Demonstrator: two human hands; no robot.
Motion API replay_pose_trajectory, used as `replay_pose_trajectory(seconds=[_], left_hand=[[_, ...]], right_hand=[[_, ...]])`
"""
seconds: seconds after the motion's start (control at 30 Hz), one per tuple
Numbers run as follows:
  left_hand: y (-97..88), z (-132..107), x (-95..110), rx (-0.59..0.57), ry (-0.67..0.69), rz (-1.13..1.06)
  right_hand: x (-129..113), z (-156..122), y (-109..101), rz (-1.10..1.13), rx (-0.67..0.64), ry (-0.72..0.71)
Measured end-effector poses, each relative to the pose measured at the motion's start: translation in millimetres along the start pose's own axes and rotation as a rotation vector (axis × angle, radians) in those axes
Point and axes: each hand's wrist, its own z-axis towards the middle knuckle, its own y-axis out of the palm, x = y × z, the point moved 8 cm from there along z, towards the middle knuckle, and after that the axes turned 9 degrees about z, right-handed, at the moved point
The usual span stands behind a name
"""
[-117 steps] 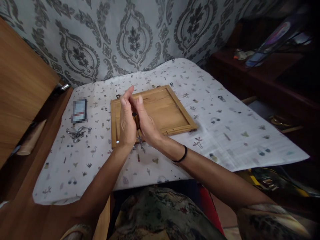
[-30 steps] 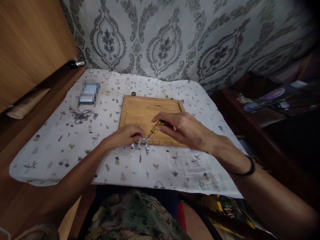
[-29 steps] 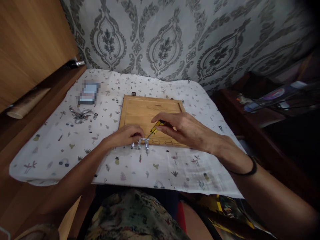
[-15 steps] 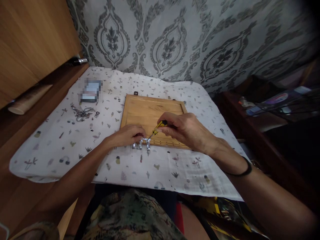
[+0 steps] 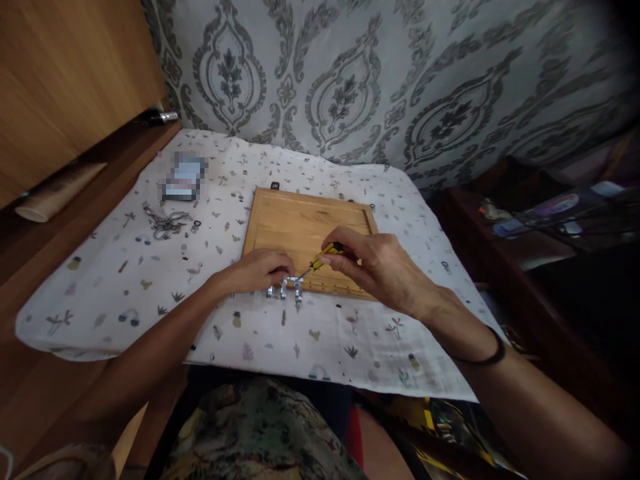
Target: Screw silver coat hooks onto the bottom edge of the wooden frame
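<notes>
A wooden framed panel (image 5: pixel 300 223) lies flat on a patterned white cloth (image 5: pixel 150 293). At its near edge sits a silver metal hook rack (image 5: pixel 285 287). My left hand (image 5: pixel 257 270) is closed over the rack's left end, pressing it against the panel's edge. My right hand (image 5: pixel 375 263) pinches a small yellow-and-black screwdriver (image 5: pixel 320 259), whose tip points down-left onto the rack.
A pile of small metal hardware (image 5: pixel 165 223) and a blurred dark flat object (image 5: pixel 183 177) lie on the cloth at the left. A wooden cabinet (image 5: pixel 60 87) stands at the left. Dark shelves with clutter (image 5: pixel 550 213) are at the right.
Earlier my hands were pressed together above the panel holding the tool. Now they are apart at the panel's near edge. Over the last second they barely moved; the view shifted slightly.
</notes>
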Motion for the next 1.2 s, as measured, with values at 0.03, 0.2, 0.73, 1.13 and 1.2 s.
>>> replay_pose_trajectory(seconds=[0.03,0.2,0.73,1.13,1.2], left_hand=[[0.4,0,0,0.006,0.004,-0.001],[-0.4,-2,1,0.039,0.032,-0.002],[-23.1,-3,10,0.206,-0.065,-0.197],[-68.2,21,100,0.61,-0.008,-0.602],[-61.4,26,97,0.631,-0.044,-0.623]], right_hand=[[0,0,0,0.011,0.002,0.006],[-2,1,-2,-0.006,0.077,0.068],[14,-9,8,0.297,0.265,0.223],[38,-11,50,0.996,0.279,0.285],[42,-12,57,1.064,0.225,0.28]])
